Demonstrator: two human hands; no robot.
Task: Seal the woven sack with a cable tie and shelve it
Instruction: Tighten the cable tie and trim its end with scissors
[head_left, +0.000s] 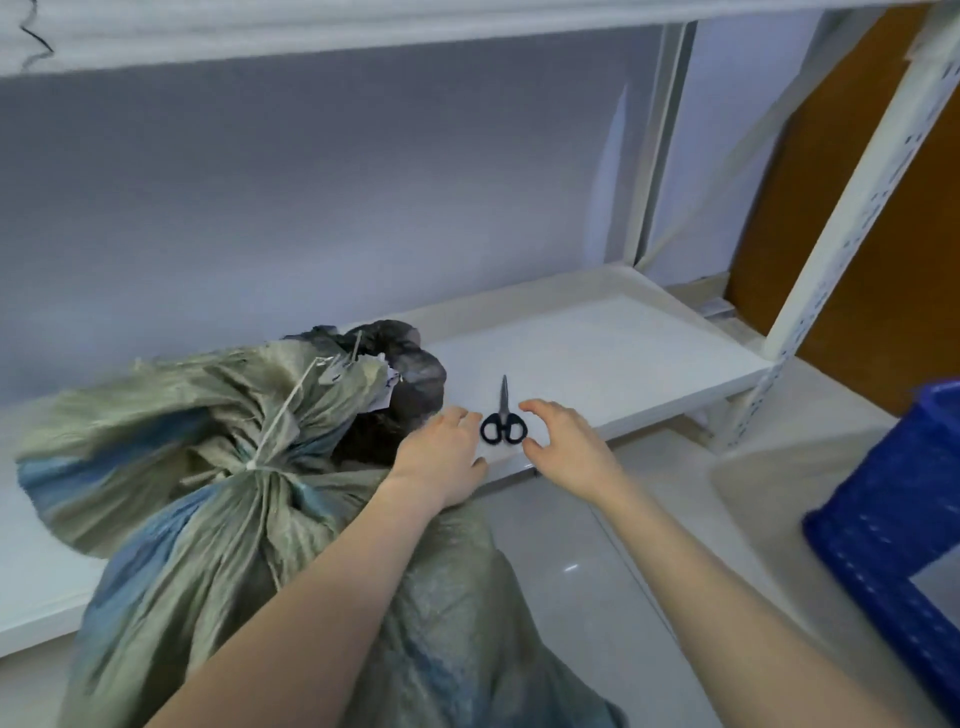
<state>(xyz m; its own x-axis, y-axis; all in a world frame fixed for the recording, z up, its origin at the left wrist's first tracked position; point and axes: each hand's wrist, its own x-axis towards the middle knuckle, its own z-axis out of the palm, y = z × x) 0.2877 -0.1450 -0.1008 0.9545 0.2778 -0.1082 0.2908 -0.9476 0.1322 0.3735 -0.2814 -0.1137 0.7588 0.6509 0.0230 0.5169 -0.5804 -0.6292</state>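
Observation:
A grey-green woven sack stands in front of the low white shelf, its gathered neck leaning onto the shelf. A white cable tie cinches the neck, and its long tail sticks up. Dark plastic bulges from the sack's mouth. Black-handled scissors lie shut on the shelf near its front edge. My left hand rests on the shelf edge just left of the scissors, fingers loosely spread. To their right my right hand hovers open, thumb and fingers curved toward the handles.
A blue perforated plastic basket sits at the right on the pale tiled floor. White slotted shelf uprights rise at the right, with another shelf board overhead. A brown door is behind them.

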